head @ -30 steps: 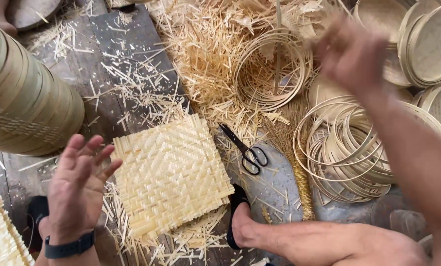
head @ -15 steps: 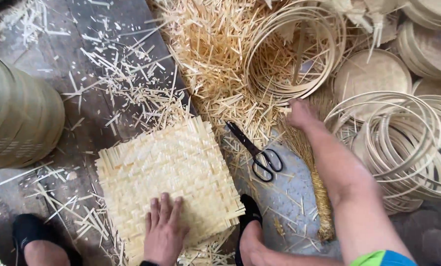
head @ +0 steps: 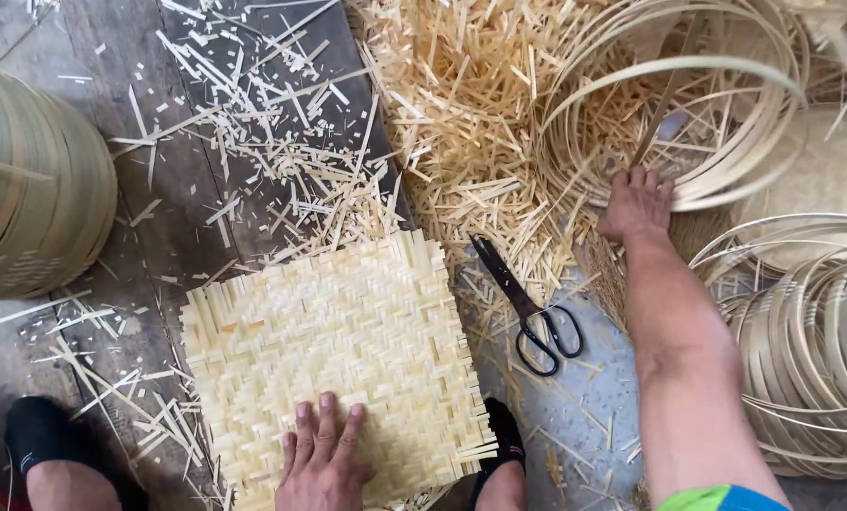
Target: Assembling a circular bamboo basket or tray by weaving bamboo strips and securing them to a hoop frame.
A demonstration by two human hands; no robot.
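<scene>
A square woven bamboo mat [head: 338, 350] lies flat on the floor in front of me. My left hand [head: 322, 454] rests palm down on its near edge, fingers spread, holding nothing. My right hand [head: 636, 201] reaches out to the right and grips the rim of a bamboo hoop [head: 688, 114] lying on a pile of bamboo shavings. Black scissors [head: 528, 303] lie on the floor between the mat and my right forearm.
A stack of round bamboo baskets [head: 26, 180] stands at the left. Several thin bamboo rings [head: 811, 350] are piled at the right, with a round woven tray [head: 821, 180] above them. Loose strips litter the wooden planks [head: 244, 123]. My feet in black socks [head: 35, 431] flank the mat.
My right hand has moved from above the rings down to the hoop's rim and closed on it. My left hand has shifted from beside the mat onto its near edge.
</scene>
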